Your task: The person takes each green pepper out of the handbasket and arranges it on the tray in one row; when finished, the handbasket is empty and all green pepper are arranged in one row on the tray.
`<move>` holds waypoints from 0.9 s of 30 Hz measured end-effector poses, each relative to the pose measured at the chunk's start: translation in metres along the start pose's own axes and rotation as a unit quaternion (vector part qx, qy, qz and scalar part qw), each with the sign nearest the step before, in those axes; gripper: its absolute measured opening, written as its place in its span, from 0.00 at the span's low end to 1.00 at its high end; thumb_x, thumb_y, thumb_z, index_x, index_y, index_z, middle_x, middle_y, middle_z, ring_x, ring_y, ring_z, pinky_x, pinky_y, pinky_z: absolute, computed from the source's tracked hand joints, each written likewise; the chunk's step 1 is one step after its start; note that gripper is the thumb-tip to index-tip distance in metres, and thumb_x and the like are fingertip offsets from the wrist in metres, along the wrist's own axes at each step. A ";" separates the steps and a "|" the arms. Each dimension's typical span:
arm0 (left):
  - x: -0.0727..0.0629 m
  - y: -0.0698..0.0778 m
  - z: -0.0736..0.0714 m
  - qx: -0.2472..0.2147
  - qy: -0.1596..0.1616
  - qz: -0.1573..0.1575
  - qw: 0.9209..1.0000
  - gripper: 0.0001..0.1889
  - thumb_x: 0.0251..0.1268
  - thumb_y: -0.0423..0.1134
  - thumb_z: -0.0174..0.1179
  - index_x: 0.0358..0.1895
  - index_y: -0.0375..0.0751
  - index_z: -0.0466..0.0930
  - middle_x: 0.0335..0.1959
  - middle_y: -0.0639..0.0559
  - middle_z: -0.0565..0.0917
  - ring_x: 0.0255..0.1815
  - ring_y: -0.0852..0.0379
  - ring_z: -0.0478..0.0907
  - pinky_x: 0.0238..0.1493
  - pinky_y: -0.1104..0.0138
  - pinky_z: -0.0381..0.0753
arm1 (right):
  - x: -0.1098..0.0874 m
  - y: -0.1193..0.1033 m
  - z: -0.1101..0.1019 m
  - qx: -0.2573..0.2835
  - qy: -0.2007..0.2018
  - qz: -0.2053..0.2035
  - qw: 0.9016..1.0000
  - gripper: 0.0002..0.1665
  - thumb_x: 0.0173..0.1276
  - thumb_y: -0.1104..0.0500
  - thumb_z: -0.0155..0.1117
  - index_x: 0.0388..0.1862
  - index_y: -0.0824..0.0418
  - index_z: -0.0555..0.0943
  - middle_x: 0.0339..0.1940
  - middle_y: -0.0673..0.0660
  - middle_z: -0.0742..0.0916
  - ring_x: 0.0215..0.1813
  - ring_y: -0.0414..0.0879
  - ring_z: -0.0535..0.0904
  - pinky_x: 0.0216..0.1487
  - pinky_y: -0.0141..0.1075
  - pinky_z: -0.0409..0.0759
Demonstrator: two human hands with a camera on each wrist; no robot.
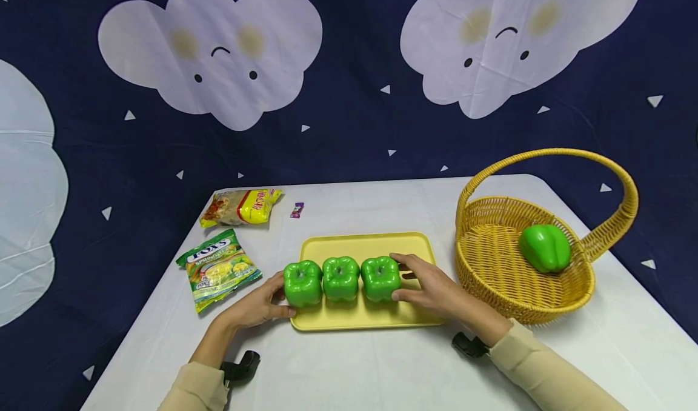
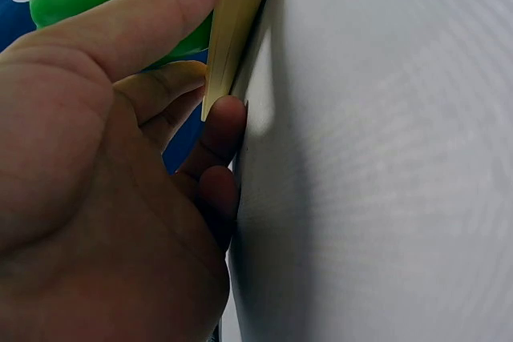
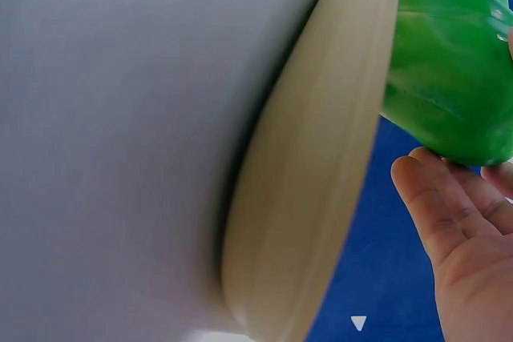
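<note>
Nearest, short of the tray, are two beige sleeves point(image 1: 537, 356) w/ black wrist-worn devices point(image 1: 242, 367). The left hand point(image 1: 252, 308) is at the left end of the yellow rectangular tray point(image 1: 349, 325), thumb set wide of the fingers, against the outer side of a glossy green bell pepper point(image 1: 303, 285). The right hand point(image 1: 433, 290), thumb & fingers also spread, flanks another glossy green bell pepper point(image 1: 380, 279) over the tray's middle; neither hand wraps round (how hard they press, can't tell). A third green bell pepper point(image 1: 341, 279) sits between those two, making a row over the tray; whether the bases touch down isn't clear.

Step in hand, prob.: setting or squaring up this row. Next move, I'd judge, calls for even pressure from both ends, or a clean spread of fingers w/o tipping anything.

Right of the tray: a round tan wicker basket point(image 1: 493, 259) w/ one more green pepper point(image 1: 545, 248). Left of it: a green Fox's bag point(image 1: 218, 268). Beyond its back-left corner on the white surface point(image 1: 371, 368): a yellow-and-brown food packet point(image 1: 240, 208) & a small purple wrapped sweet point(image 1: 297, 210). Behind all, a navy cloud-print backdrop point(image 1: 354, 35).
</note>
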State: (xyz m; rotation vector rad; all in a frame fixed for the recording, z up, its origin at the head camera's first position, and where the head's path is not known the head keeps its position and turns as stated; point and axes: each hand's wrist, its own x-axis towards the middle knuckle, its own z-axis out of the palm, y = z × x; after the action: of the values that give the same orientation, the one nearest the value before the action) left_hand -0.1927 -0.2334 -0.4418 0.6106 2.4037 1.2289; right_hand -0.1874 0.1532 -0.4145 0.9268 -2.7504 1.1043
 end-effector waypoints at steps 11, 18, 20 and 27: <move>0.000 0.000 0.000 0.007 0.004 -0.008 1.000 0.38 0.54 0.44 0.67 0.69 0.45 0.62 0.75 0.43 0.53 0.70 0.41 0.57 0.69 0.46 0.58 | -0.001 0.001 -0.006 -0.002 0.013 -0.021 1.000 0.47 0.55 0.47 0.71 0.69 0.62 0.63 0.63 0.62 0.76 0.54 0.56 0.80 0.54 0.47 0.80; 0.000 0.000 0.000 0.013 0.005 -0.012 1.000 0.39 0.54 0.44 0.68 0.69 0.45 0.62 0.74 0.43 0.54 0.69 0.42 0.58 0.69 0.45 0.58 | -0.004 -0.006 -0.023 -0.008 0.031 -0.030 0.999 0.44 0.55 0.49 0.71 0.67 0.61 0.65 0.63 0.62 0.77 0.57 0.57 0.78 0.55 0.46 0.79; 0.000 0.000 0.000 0.015 0.005 -0.012 1.000 0.39 0.53 0.45 0.68 0.69 0.45 0.62 0.74 0.43 0.55 0.69 0.41 0.59 0.69 0.45 0.58 | -0.005 -0.008 -0.030 -0.012 0.041 -0.033 0.999 0.43 0.55 0.51 0.72 0.67 0.61 0.65 0.62 0.62 0.77 0.57 0.57 0.78 0.55 0.46 0.79; 0.000 -0.001 0.000 0.011 0.002 -0.011 1.000 0.39 0.53 0.45 0.68 0.69 0.45 0.62 0.74 0.42 0.53 0.73 0.38 0.54 0.71 0.43 0.54 | -0.009 -0.011 -0.056 -0.037 0.077 -0.037 0.996 0.42 0.53 0.56 0.74 0.65 0.63 0.67 0.59 0.60 0.78 0.58 0.56 0.77 0.55 0.45 0.78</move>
State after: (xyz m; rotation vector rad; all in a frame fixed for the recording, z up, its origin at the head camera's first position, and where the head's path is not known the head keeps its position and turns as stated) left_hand -0.1932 -0.2337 -0.4424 0.5862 2.4243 1.1983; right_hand -0.1838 0.1875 -0.3684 0.8863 -2.5919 1.0108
